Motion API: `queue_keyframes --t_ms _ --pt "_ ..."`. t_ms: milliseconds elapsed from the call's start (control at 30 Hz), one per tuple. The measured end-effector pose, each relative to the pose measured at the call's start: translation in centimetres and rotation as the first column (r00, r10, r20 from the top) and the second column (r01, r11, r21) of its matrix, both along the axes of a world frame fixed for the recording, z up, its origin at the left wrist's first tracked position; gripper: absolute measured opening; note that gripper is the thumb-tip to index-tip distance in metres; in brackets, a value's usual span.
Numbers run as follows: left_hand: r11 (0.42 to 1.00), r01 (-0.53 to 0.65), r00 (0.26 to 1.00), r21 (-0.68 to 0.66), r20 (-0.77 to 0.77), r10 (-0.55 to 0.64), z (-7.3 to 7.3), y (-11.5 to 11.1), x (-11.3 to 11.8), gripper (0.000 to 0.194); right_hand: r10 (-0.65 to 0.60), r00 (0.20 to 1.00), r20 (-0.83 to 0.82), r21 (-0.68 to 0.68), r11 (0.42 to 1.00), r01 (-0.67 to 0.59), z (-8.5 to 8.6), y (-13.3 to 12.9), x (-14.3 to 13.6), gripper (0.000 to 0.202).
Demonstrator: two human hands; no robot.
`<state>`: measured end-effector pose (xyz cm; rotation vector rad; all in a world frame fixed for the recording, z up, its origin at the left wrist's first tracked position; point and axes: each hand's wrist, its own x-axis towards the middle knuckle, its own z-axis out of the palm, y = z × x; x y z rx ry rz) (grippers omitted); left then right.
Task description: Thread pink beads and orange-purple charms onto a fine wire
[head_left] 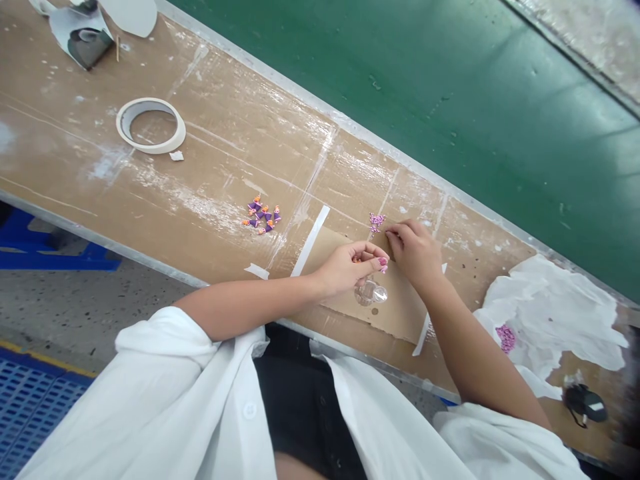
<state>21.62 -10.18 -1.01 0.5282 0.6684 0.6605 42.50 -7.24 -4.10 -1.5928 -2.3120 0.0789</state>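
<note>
My left hand (pixel 350 268) is closed in a pinch over a brown cardboard sheet (pixel 395 313). A small figurine, with bits of orange and pink showing, is in its fingers, mostly hidden. Just below that hand lies a clear plastic piece (pixel 370 292). My right hand (pixel 414 253) is lowered to the table beside a small pile of tiny pink pieces (pixel 376 223). Its thumb and fingertips are brought together; whatever they hold is too small to make out. To the left, several little purple and orange figurines (pixel 262 215) lie in a loose group.
White tape strips (pixel 311 240) border the cardboard on the brown-covered table (pixel 215 180). A tape roll (pixel 151 125) lies at the left. Crumpled white sheeting (pixel 555 313) with more pink pieces (pixel 506 339) and a black round object (pixel 585 403) are at the right. A green surface (pixel 425 87) lies beyond.
</note>
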Motion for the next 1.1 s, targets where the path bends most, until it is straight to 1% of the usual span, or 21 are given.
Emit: queue_keyframes --t_ms 67,100,133,167,200,233,300,333,367,400,433,467,533,633,700,767,900,1000,1100 --pt "1.0 0.0 1.0 0.014 -0.006 0.0 -0.1 0.0 0.0 0.025 -0.017 0.997 0.072 -0.011 1.0 0.018 -0.1 0.3 0.0 0.025" --pt "1.0 0.002 1.0 0.022 -0.009 -0.002 -0.2 -0.1 0.0 0.023 -0.038 0.997 0.069 -0.013 0.999 0.039 -0.1 0.3 0.1 0.023" --pt "0.999 0.004 1.0 0.032 -0.012 -0.004 -0.2 -0.1 -0.1 0.021 -0.064 0.998 0.025 -0.016 0.998 0.065 0.2 0.3 0.0 0.021" --pt "0.999 0.007 1.0 0.043 -0.018 -0.006 -0.2 -0.1 -0.1 0.02 -0.095 0.994 -0.06 -0.035 0.995 0.093 0.5 0.1 -0.1 0.02" --pt "0.998 0.011 1.0 0.058 -0.027 -0.009 -0.2 -0.1 -0.2 0.02 -0.13 0.975 -0.179 -0.079 0.99 0.117 1.0 -0.3 -0.2 0.02" --pt "0.997 0.015 0.999 0.074 -0.039 -0.012 -0.2 0.0 -0.2 0.02 -0.171 0.933 -0.316 -0.15 0.98 0.129 1.6 -0.8 -0.5 0.021" --pt "0.995 0.023 0.997 0.101 -0.071 -0.016 -0.1 0.0 -0.3 0.021 -0.267 0.789 -0.553 -0.333 0.939 0.084 3.0 -2.2 -1.2 0.024" --pt "0.993 0.029 0.996 0.111 -0.084 -0.02 0.0 0.0 -0.4 0.022 -0.309 0.716 -0.626 -0.404 0.914 0.041 3.7 -3.1 -1.7 0.025" --pt "0.993 0.036 0.996 0.116 -0.091 -0.025 0.1 0.0 -0.5 0.023 -0.331 0.665 -0.67 -0.445 0.895 -0.003 4.4 -3.9 -2.1 0.026" --pt "0.992 0.041 0.995 0.119 -0.093 -0.03 0.2 0.0 -0.5 0.026 -0.335 0.639 -0.692 -0.461 0.887 -0.035 5.1 -4.6 -2.5 0.026" --pt "0.991 0.048 0.995 0.123 -0.09 -0.037 0.4 0.0 -0.6 0.029 -0.32 0.64 -0.698 -0.456 0.889 -0.052 5.6 -5.2 -2.9 0.025" --pt "0.99 0.056 0.995 0.13 -0.084 -0.045 0.5 0.0 -0.6 0.033 -0.292 0.662 -0.691 -0.434 0.899 -0.057 6.0 -5.6 -3.3 0.024" --pt "0.988 0.065 0.995 0.142 -0.078 -0.055 0.8 0.1 -0.6 0.041 -0.215 0.731 -0.647 -0.366 0.929 -0.05 6.6 -6.1 -3.8 0.022" --pt "0.987 0.071 0.995 0.142 -0.081 -0.06 1.0 0.1 -0.6 0.047 -0.102 0.82 -0.564 -0.236 0.971 -0.041 7.0 -6.3 -4.2 0.02" --pt "0.987 0.067 0.995 0.146 -0.08 -0.056 1.0 0.2 -0.5 0.047 -0.064 0.847 -0.527 -0.175 0.984 -0.034 7.1 -6.3 -4.5 0.019" --pt "0.985 0.059 0.997 0.161 -0.065 -0.05 1.0 0.2 -0.5 0.045 -0.069 0.845 -0.531 -0.15 0.989 -0.014 7.3 -6.5 -4.6 0.015" --pt "0.982 0.047 0.999 0.181 -0.012 -0.045 1.1 0.1 -0.5 0.044 -0.123 0.79 -0.601 -0.175 0.984 0.02 7.6 -7.1 -4.9 0.004" --pt "0.979 0.052 0.999 0.198 -0.009 -0.052 1.2 0.0 -0.6 0.041 -0.141 0.771 -0.62 -0.176 0.984 0.038 7.7 -7.4 -5.1 0.002" --pt "0.972 0.04 0.999 0.232 -0.001 -0.041 1.2 -0.2 -0.6 0.04 -0.149 0.751 -0.643 -0.177 0.983 0.044 7.8 -7.4 -5.3 0.006"
